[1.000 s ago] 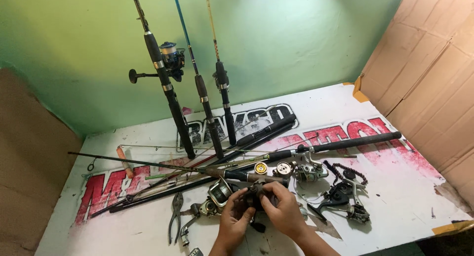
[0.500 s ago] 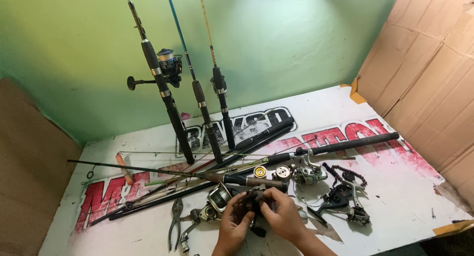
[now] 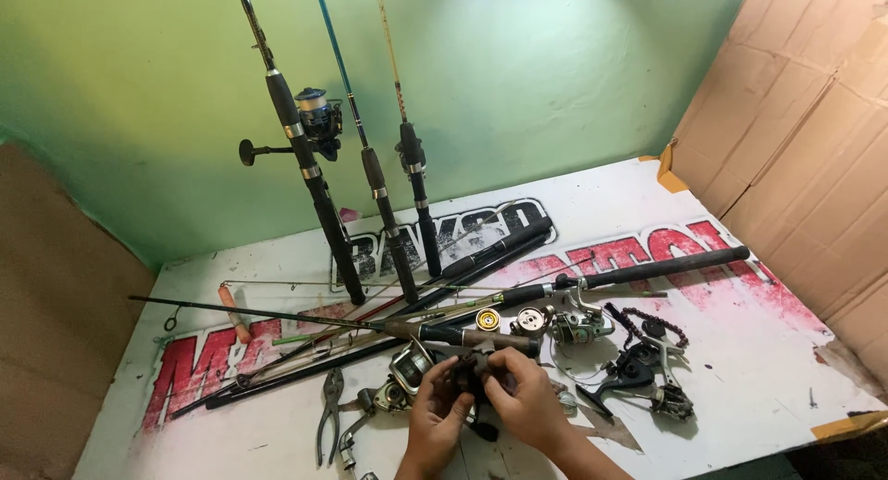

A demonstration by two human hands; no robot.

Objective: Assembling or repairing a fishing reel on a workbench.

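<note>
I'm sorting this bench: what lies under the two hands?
Both the left hand and right hand close around a dark reel part. The white table shows around them; directly beneath is covered.

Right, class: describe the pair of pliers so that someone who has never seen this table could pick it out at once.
Start at the white table with big red lettering. Along its near edge, left of the person's left hand, lie the pliers, beside a silver fishing reel. They are the only hinged hand tool there: two long curved handles pointing towards the viewer, unlike the straight rods and rounded reels around them.
</note>
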